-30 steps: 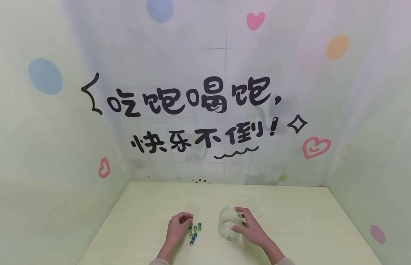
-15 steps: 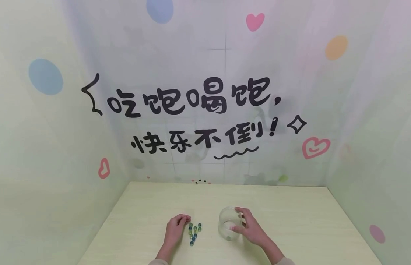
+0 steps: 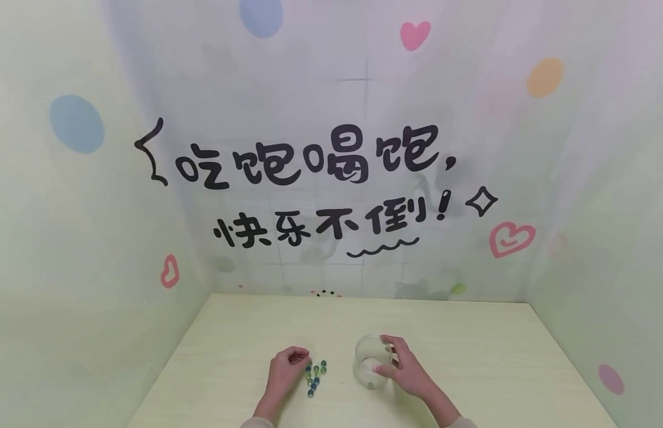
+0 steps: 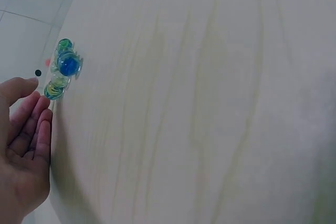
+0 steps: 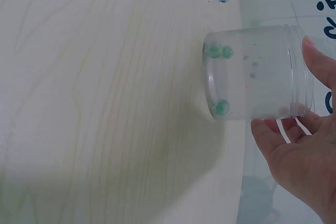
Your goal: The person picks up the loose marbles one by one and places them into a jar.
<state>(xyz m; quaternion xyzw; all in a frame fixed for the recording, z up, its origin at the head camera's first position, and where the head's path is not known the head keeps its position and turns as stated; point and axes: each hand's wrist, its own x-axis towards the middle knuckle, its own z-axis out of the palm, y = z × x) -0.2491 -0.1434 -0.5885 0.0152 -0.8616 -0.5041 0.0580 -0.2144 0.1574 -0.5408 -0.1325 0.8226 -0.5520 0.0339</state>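
At 6 o'clock, nearest the wearer, a pale left sleeve [image 3: 256,422] and right sleeve [image 3: 462,422] end at the bare wrists.

The left hand [image 3: 289,371] has its fingers bent. In the left wrist view, the thumb tip and forefinger tip sit near one another with a small gap, right beside a marble; I cannot tell whether they touch it or pinch one.

At the hand's 3 o'clock are the loose marbles [image 3: 313,380], blue, green and yellowish glass, strung in a loose cluster towards 6 o'clock on the counter [image 3: 235,333].

The right hand [image 3: 411,371] grips a clear, plain-sided jar [image 3: 369,362] at its 9 o'clock. Thumb and fingers are spread across the jar's width and close on its sides near the rim. The jar stands upright, mouth up, at the loose marbles' 2 to 3 o'clock and well apart from them. Green marbles [image 5: 218,52] show inside, near its base.

Beyond, at 12 o'clock, the back wall [image 3: 310,77] carries bold black lettering [image 3: 310,184] in two lines: 吃饱喝饱, and 快乐不倒! A wavy line runs under the second line's end, with a star outline at its 3 o'clock. A solid pink heart [image 3: 415,35] sits higher, towards 1 o'clock.
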